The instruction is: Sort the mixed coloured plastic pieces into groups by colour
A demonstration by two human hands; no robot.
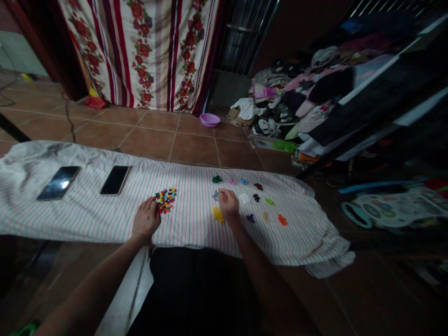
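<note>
A pile of mixed small coloured pieces point(165, 199) lies on a striped cloth point(87, 219) over a long board. My left hand point(146, 218) rests beside that pile, fingers curled with the tips touching its left edge. My right hand point(228, 203) is closed in a pinch over a grey cluster point(215, 195), just above a yellow cluster point(218, 214). To its right lie small sorted clusters: green point(217, 179), pink point(231, 180), blue point(244, 181), white point(245, 198), dark red point(258, 186), light green point(269, 201), purple point(250, 218), orange point(282, 220).
Two dark phones point(59, 183) point(115, 180) lie on the cloth at the left. Beyond is a tiled floor point(157, 140) with a purple bowl point(210, 120), a floral curtain point(150, 51), and a heap of clothes point(297, 102) at the right.
</note>
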